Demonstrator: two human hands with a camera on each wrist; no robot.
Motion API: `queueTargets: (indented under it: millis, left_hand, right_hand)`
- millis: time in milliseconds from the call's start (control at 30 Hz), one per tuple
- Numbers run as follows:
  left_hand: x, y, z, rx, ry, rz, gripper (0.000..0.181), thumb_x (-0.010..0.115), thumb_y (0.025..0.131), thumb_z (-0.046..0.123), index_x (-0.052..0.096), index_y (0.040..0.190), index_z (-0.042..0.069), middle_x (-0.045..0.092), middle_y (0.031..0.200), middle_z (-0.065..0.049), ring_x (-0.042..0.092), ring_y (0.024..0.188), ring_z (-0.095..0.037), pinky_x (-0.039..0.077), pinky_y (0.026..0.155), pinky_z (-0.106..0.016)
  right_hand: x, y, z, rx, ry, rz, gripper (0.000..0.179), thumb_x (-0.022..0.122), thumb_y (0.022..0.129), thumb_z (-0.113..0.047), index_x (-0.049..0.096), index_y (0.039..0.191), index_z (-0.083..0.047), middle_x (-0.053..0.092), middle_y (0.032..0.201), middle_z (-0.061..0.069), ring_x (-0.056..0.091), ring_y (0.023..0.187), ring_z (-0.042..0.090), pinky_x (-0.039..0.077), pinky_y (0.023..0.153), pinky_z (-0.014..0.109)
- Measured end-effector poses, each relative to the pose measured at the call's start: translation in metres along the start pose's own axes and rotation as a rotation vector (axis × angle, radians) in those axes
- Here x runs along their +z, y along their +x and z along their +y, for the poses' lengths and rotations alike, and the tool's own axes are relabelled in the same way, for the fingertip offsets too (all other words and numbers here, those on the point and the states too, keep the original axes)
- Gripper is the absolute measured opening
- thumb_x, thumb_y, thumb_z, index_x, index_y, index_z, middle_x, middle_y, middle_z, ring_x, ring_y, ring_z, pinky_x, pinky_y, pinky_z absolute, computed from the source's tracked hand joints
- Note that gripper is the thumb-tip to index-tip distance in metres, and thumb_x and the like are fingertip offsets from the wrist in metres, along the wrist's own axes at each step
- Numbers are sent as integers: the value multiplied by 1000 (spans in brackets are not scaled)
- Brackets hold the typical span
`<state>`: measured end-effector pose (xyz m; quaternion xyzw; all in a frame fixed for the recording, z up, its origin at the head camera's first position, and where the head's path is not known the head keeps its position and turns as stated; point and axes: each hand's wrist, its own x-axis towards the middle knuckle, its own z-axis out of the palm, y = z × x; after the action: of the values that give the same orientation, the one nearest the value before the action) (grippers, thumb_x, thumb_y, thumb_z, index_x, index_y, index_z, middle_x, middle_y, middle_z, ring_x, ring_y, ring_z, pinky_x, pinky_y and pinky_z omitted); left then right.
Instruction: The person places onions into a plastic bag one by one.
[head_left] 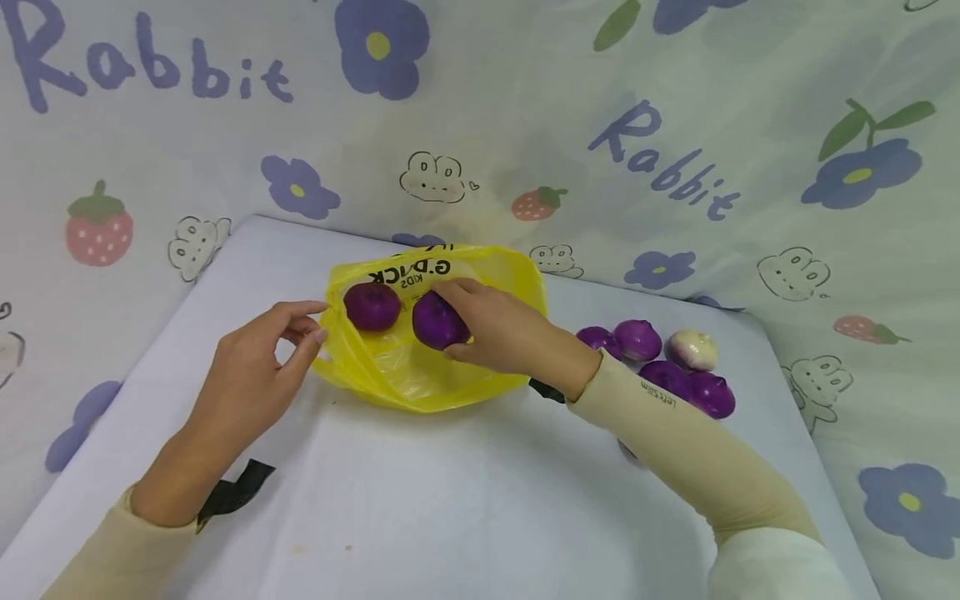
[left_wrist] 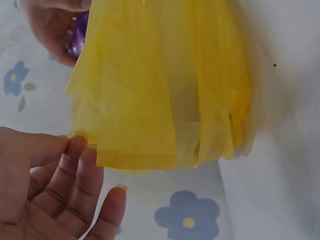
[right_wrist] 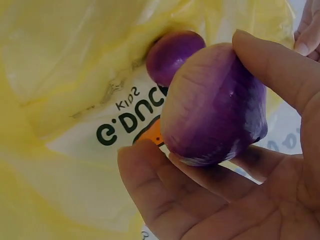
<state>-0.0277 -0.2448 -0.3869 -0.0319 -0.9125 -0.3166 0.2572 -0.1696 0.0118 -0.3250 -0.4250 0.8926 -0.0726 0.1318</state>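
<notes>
A yellow plastic bag [head_left: 420, 387] with black lettering stands open on the white-covered table. One purple onion [head_left: 372, 307] lies inside it at the left. My right hand [head_left: 495, 327] grips a second purple onion [head_left: 437, 322] over the bag's opening; the right wrist view shows this onion [right_wrist: 215, 105] between thumb and fingers, pale on one side. At the bag's left edge, my left hand [head_left: 258, 358] pinches the rim between thumb and fingertips, as the left wrist view shows with the hand [left_wrist: 60, 185] at the yellow plastic [left_wrist: 135, 100].
Several purple onions [head_left: 637, 340] lie grouped at the right of the table, with a paler onion [head_left: 693, 350] among them. The white tabletop [head_left: 420, 508] stretches in front of the bag. A patterned cloth [head_left: 480, 108] hangs behind.
</notes>
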Motion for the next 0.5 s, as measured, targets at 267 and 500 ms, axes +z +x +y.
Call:
queueTargets:
  millis: [267, 500]
  left_hand:
    - [-5, -1, -1, 2, -6, -13, 36, 74, 96, 3, 67, 131, 3, 70, 92, -6, 59, 78, -18, 36, 64, -18]
    - [-10, -4, -6, 5, -14, -25, 36, 73, 97, 3, 67, 132, 3, 71, 93, -6, 59, 79, -19, 38, 66, -18]
  right_hand:
    - [-4, 3, -14, 43, -44, -33, 86, 82, 92, -39, 37, 162, -17, 48, 155, 9, 59, 129, 23, 49, 106, 36]
    - [-12, 3, -29, 37, -84, -21, 83, 79, 93, -42, 39, 160, -16, 52, 145, 10, 63, 116, 22, 53, 100, 33]
